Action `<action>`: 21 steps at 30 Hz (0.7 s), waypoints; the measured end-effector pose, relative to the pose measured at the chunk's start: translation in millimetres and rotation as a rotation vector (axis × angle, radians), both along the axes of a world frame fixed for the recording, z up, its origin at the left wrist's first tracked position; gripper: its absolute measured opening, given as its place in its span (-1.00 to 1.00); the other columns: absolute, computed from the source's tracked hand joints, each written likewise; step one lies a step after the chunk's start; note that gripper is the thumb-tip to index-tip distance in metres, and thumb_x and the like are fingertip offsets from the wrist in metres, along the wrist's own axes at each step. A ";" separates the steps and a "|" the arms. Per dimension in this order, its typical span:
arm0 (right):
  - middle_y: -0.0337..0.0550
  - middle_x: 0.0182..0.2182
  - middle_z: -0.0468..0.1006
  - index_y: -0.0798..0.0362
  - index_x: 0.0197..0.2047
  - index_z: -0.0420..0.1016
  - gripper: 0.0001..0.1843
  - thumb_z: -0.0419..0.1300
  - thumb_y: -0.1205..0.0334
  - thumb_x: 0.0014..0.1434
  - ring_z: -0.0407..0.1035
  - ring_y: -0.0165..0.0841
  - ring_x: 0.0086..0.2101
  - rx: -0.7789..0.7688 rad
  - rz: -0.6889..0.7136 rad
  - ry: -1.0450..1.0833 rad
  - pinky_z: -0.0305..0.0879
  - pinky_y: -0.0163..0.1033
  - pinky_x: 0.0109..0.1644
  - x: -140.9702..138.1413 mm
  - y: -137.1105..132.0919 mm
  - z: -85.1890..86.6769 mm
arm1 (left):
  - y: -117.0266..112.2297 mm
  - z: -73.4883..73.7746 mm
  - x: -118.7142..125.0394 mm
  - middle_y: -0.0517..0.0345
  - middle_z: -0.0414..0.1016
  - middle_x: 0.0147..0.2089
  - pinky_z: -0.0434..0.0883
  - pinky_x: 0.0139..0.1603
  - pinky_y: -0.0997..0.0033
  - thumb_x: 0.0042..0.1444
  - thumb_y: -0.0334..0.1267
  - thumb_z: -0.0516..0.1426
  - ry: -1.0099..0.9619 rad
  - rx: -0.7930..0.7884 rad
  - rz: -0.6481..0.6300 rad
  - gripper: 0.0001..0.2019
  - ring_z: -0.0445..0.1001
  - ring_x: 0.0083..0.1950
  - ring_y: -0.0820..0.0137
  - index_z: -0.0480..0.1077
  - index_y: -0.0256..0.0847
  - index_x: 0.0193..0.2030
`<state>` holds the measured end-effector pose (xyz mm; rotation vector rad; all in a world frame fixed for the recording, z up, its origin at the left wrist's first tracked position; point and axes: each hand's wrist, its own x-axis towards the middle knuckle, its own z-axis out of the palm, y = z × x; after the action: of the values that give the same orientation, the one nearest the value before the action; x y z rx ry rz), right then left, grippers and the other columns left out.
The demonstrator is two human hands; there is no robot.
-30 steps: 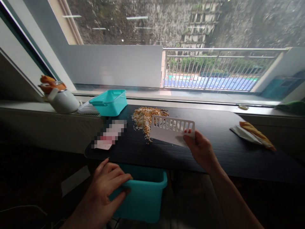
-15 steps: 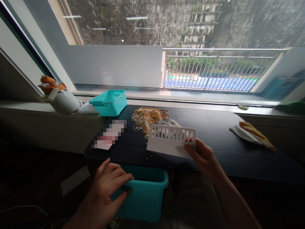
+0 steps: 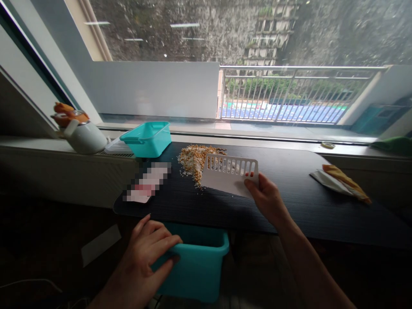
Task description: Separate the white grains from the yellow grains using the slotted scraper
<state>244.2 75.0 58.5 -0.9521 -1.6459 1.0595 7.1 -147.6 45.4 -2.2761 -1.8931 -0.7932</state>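
Observation:
My left hand [image 3: 152,246] is closed over the near left rim of a deep teal plastic bin [image 3: 196,274], held just below the table's front edge. In my right hand [image 3: 265,193] is a thin white slotted plate [image 3: 225,178], pinched at its right end between thumb and fingers. The plate is tilted upright over the table, its row of slots along the top. Behind and left of it lies a pile of yellow kernels and white grains [image 3: 191,159], with a few dark bits at its far right. The plate hides part of the pile.
On the dark table [image 3: 289,206], a pixelated flat item [image 3: 148,184] lies at left and a yellow-and-white packet [image 3: 344,182] at right. A second teal container [image 3: 151,139] stands at the back left, near a grey-white pot [image 3: 85,135] on the sill. The window runs behind.
My right hand has moved the slotted plate away from me and slightly left, toward the pile. Two loose kernels near the table's front edge no longer show. My left hand keeps its hold.

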 end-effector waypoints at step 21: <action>-0.20 -0.39 0.51 0.02 -0.23 0.54 -0.77 0.27 0.05 0.12 0.37 -0.30 -0.37 -0.174 0.341 0.007 0.33 -0.27 -0.34 20.9 -35.8 1.5 | 1.2 2.6 1.6 0.31 0.53 -0.30 0.03 0.30 0.10 0.09 -0.34 0.16 -0.001 0.008 0.008 -0.82 0.44 -0.17 0.31 0.45 -0.02 -0.16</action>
<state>265.1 39.2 60.0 -0.7907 -1.7715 1.4533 8.8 -146.4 48.0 -2.2629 -1.8945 -0.7999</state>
